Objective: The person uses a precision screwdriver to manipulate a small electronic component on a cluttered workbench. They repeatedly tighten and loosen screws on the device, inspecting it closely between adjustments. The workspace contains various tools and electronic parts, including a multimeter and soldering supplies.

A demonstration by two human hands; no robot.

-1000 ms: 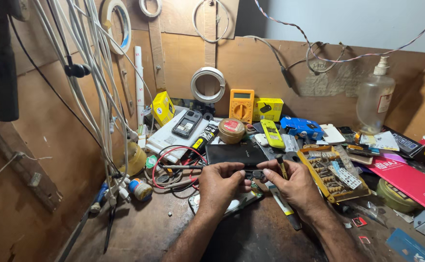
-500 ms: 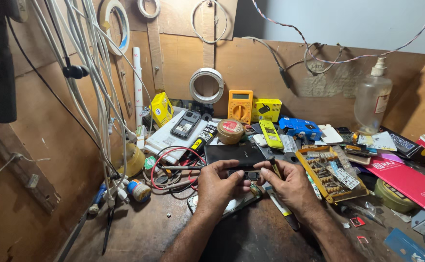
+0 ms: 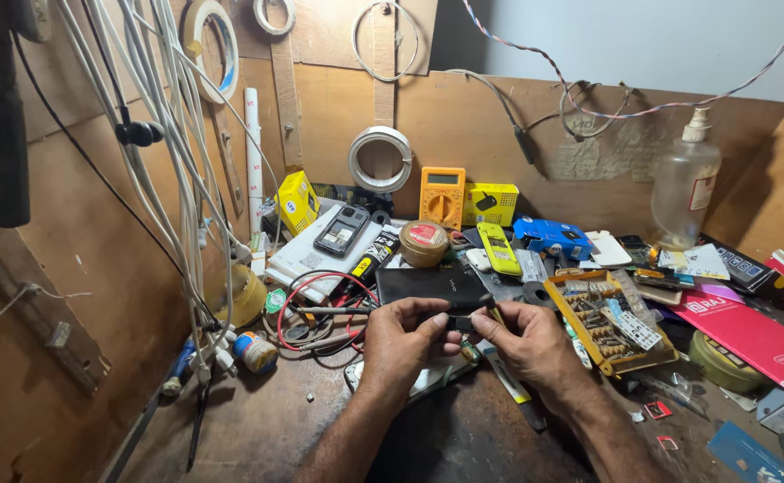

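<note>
My left hand (image 3: 402, 344) and my right hand (image 3: 524, 340) meet at the middle of the wooden workbench (image 3: 258, 420). Between their fingertips they pinch one small dark part (image 3: 460, 322); what it is I cannot tell. Just behind the fingers lies a black phone (image 3: 428, 284), flat and face up. Under my hands a second, light-coloured phone (image 3: 428, 376) shows, partly covered. Red and black probe leads (image 3: 320, 313) coil to the left of my left hand.
An open yellow tray of small parts (image 3: 611, 322) sits right of my right hand. Behind are an orange multimeter (image 3: 442, 197), a round tin (image 3: 424, 243), a yellow phone (image 3: 499, 249), a blue case (image 3: 553, 237) and a pump bottle (image 3: 685, 188). White cables (image 3: 182, 161) hang at left.
Both hands have drawn a little closer together and slightly toward me, fingertips now meeting on the small part. The rest of the bench is unchanged.
</note>
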